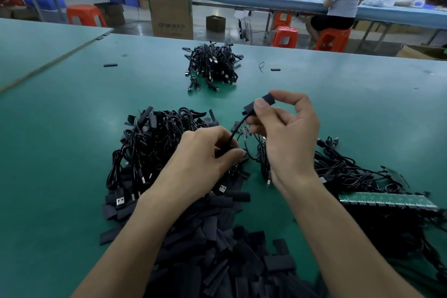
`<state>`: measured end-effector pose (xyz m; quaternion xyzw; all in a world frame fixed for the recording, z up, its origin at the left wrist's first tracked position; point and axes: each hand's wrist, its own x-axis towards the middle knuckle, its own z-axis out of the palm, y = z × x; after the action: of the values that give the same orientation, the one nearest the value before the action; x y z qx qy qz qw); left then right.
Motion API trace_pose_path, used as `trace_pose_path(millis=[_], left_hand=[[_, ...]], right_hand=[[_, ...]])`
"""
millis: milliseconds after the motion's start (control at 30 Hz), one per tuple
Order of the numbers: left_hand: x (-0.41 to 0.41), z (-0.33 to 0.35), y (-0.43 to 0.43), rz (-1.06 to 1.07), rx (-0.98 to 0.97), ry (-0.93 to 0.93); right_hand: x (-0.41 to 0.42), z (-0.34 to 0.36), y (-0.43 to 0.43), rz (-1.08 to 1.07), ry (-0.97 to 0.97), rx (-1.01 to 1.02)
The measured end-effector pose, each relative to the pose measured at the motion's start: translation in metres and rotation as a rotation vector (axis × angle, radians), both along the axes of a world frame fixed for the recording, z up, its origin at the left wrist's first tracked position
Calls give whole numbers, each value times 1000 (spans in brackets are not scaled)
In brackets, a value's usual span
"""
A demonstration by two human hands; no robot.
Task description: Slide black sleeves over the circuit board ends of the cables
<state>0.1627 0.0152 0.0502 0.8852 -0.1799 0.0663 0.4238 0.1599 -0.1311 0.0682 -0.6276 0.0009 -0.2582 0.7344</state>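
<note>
My right hand [285, 128] pinches a black sleeve [260, 104] between thumb and fingers, raised above the green table. A thin black cable [238, 128] runs from the sleeve's lower end down into my left hand [205, 155], which grips it. Loose black sleeves [217, 237] lie heaped between my forearms. A tangle of black USB cables [154, 143] sits left of my hands. Another tangle [350, 169] with green circuit board strips [387, 199] lies to the right. A small circuit board [243, 129] shows just under my right fingers.
A bundle of cables [212, 65] lies farther back at the table's middle. Single sleeves [110, 65] [275, 69] lie loose near it. Beyond the table edge stand cardboard boxes [171, 17], orange stools [285, 36] and a seated person [343, 0] at another bench.
</note>
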Motion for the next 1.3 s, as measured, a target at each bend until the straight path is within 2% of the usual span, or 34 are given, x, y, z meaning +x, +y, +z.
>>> trace_pose_path(millis=[100, 167, 233, 300, 433, 533, 667, 767, 867, 1000, 1033, 1100, 1200, 1300], left_hand=[[1, 8, 3, 103, -124, -80], [4, 12, 10, 226, -253, -148], [9, 13, 21, 374, -314, -246], [16, 11, 33, 511, -238, -295], [29, -7, 43, 554, -9, -172], [37, -17, 44, 518, 155, -45], [39, -19, 43, 561, 207, 67], [35, -19, 39, 544, 153, 1], [29, -13, 35, 528, 118, -120], [17, -1, 26, 425, -111, -311], [14, 2, 23, 371, -191, -298], [11, 5, 18, 260, -306, -161], [12, 0, 15, 173, -284, 21], [14, -3, 15, 172, -265, 25]], right_hand=[[9, -5, -8, -57, 47, 2], [15, -16, -16, -131, 193, -216], [22, -32, -27, -135, 374, -547], [28, -44, -33, -94, 540, -797], [36, -55, -35, 35, 799, -1021], [35, -63, -34, 0, 778, -1022], [33, -70, -35, -130, 703, -1022], [34, -69, -39, -117, 638, -839], [31, -58, -41, -85, 481, -646], [19, -37, -37, 80, 264, -256], [16, -33, -36, 143, 225, -183], [11, -29, -34, 271, 159, -53], [6, -27, -32, 404, 121, 154], [3, -28, -33, 521, 129, 271]])
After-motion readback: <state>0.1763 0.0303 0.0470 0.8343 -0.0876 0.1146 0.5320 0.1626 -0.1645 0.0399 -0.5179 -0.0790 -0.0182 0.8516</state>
